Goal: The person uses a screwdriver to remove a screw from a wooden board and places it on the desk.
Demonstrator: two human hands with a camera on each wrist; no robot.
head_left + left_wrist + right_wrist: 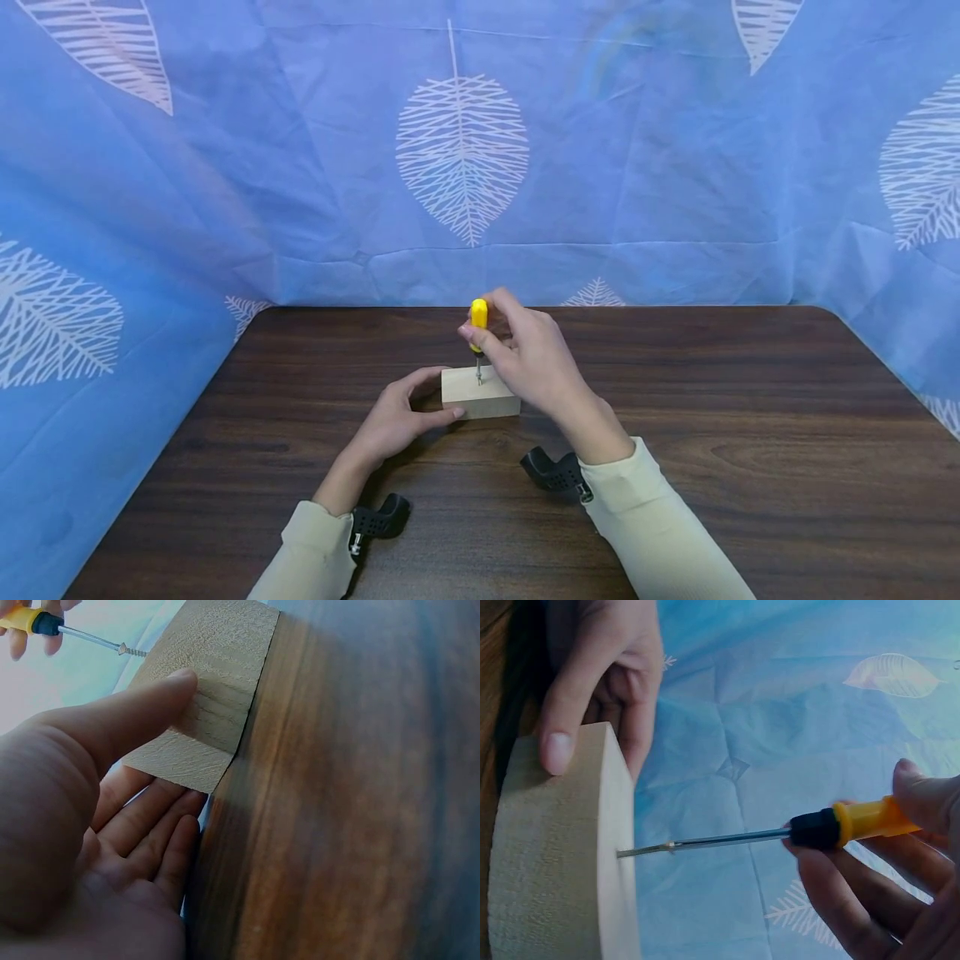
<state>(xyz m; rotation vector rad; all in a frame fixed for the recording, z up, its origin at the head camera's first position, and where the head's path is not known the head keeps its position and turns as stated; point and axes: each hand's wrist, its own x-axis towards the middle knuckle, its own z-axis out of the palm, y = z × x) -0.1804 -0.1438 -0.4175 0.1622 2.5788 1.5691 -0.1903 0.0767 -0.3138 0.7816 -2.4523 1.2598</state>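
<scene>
A pale wooden block [483,407] lies on the table. My left hand [396,418] grips its left end, with the thumb on the near face and the fingers behind. A screw [646,850] stands in the block's top face, part of its threaded shank still showing above the wood. On the screw's head sits the tip of a yellow and black screwdriver [816,828], held nearly upright. My right hand [542,358] holds its yellow handle between thumb and fingers. In the left wrist view the screw [133,652] and the block's end face [217,712] appear past the thumb.
The dark wood-grain table [735,433] extends on both sides of the block. Behind it hangs a blue cloth [322,167] with white leaf prints. Black wrist-worn devices [384,517] jut inward from both cream sleeves [652,508].
</scene>
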